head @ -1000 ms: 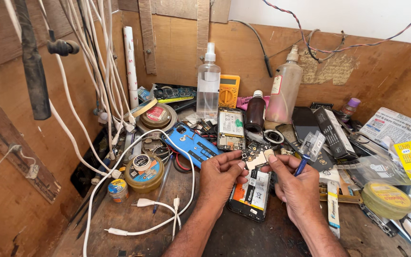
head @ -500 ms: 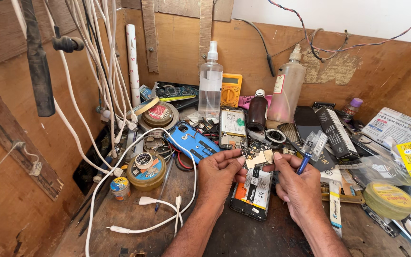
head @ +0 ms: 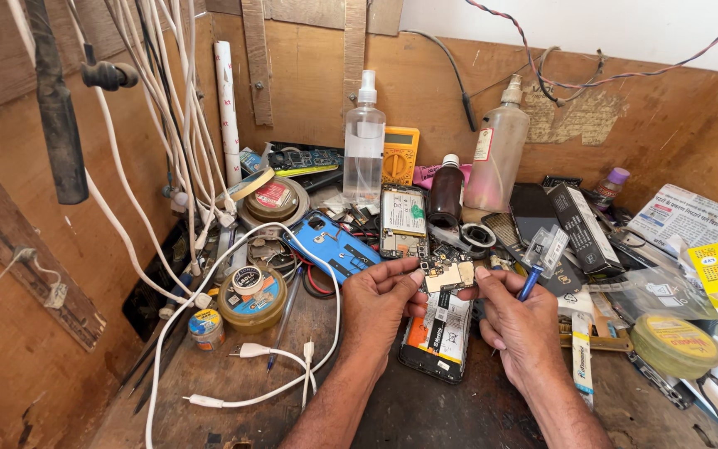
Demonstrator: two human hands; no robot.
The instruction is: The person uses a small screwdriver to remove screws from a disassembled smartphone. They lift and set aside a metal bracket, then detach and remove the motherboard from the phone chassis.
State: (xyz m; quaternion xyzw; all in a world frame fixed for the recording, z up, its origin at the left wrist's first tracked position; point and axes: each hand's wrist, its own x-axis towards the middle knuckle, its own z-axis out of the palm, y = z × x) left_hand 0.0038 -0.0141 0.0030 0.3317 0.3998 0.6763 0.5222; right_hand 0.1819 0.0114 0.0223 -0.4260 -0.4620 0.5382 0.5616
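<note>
Left hand (head: 380, 301) and right hand (head: 518, 320) meet over the middle of the bench; both pinch a small circuit board (head: 447, 272), a flat, roughly rectangular piece with dark components and a pale metal shield, held level between thumbs and fingertips, left fingers closed on its left edge, right fingers closed on its right edge; right hand also carries a blue-handled tool (head: 529, 283), a slim plastic shaft tucked upright between its fingers; directly beneath the board lies an opened phone (head: 436, 339), a glossy black slab with its white-labelled battery exposed, flat on the dark, scuffed wooden bench (head: 425, 407); just behind the hands, a second opened phone (head: 402, 221) with green marks inside, and a blue phone back (head: 334, 245), matte plastic, lying tilted; a clear spray bottle (head: 364, 137) and a cloudy plastic dispenser bottle (head: 499, 150) stand upright at the plywood back wall, a small brown bottle (head: 445, 193) between them; white cables (head: 234, 349), smooth and round, loop across the left side; a round tin (head: 252, 297) with a tape roll on top sits left of the hands.
</note>
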